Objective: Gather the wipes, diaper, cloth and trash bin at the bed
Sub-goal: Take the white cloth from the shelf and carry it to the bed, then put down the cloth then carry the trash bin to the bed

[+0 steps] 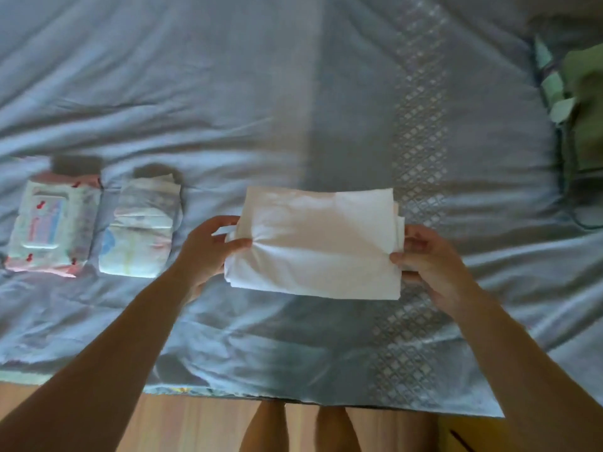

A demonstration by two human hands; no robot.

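Wipes (52, 223) and diaper (140, 226) lie side by side on the bed (326, 93), left hand (208, 252) and right hand (430, 259) pinch the folded cloth (316, 246) above it, trash bin unseen.

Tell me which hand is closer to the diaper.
Left. The left hand holds the folded white cloth's near-left edge, just right of the diaper; the right hand holds the cloth's far edge.
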